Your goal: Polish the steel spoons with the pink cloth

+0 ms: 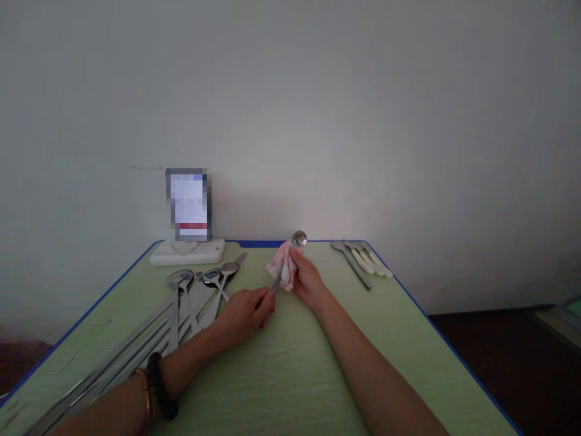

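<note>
Steel spoon (299, 238) sits near the centre of the frame, just in front of the far edge of the desk as seen, its shiny round bowl pointing up and away, its handle slanting down toward the lower left; a pink and white cloth (279, 264) is bunched around the part below the bowl; the right hand (308, 280) grips the cloth, thumb on top, fingers closed narrowly around it and the spoon inside; the left hand (247, 312) pinches the lower handle, fingers curled and closed on it.

Left of centre, a loose heap of metal cutlery (181, 309) lies partly behind the left forearm, with several spoon bowls at its upper end, a knife tip (242, 258) reaching out toward the upper right, and long handles running down to the lower left corner; a white power strip (188, 251) lies beyond the heap, near the far left corner of the desk (290, 387), and a device with a pixelated screen (190, 206) stands upright by it.

Right of centre, a plain metal spoon (353, 265) lies beside several white-handled utensils (368, 262); dark beads (162, 387) and a copper-coloured bangle (147, 396) circle the left wrist; a pale grey wall (318, 109) fills the upper frame.
</note>
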